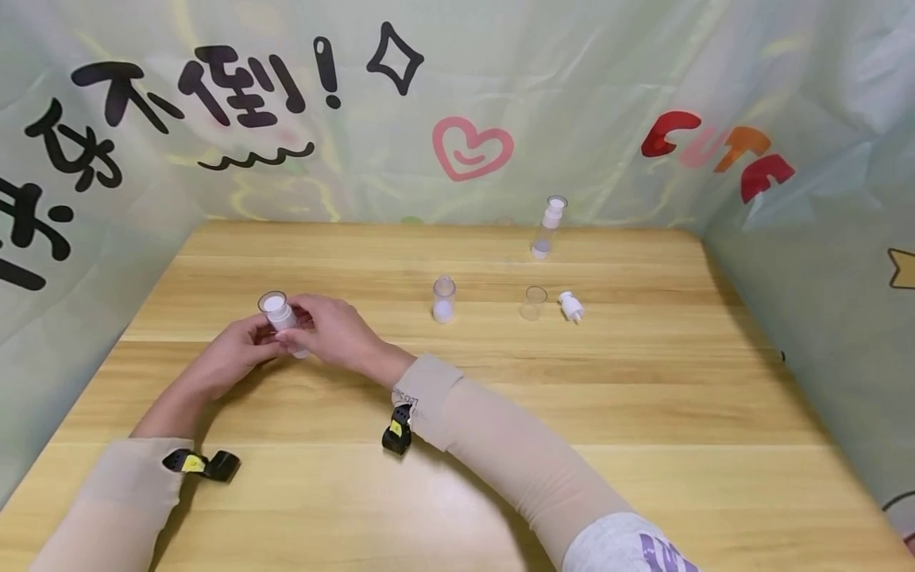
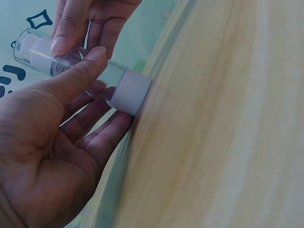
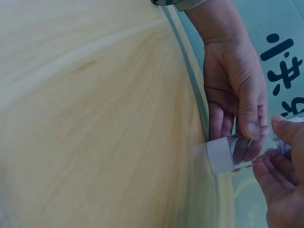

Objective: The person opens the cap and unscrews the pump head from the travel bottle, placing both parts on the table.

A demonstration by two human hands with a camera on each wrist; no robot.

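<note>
A clear pump bottle [image 1: 279, 312] with a white base and a clear cap over its white top is held between both hands at the left of the table. My left hand [image 1: 232, 357] grips its clear body, the thumb lying across it in the left wrist view; the white base [image 2: 130, 91] shows below the fingers. My right hand [image 1: 336, 330] pinches the upper part, by the lower edge of the clear cap [image 2: 29, 47]. In the right wrist view, the left hand [image 3: 235, 95] is around the body and the right hand [image 3: 285, 166] is at the top end.
Mid-table stands a short clear bottle [image 1: 444, 300] with white inside. Right of it are a clear cap [image 1: 534, 304] and a white pump head [image 1: 571, 307] lying on its side. A taller capped bottle [image 1: 548, 229] stands farther back. A printed curtain [image 1: 572, 95] surrounds the wooden table [image 1: 643, 421].
</note>
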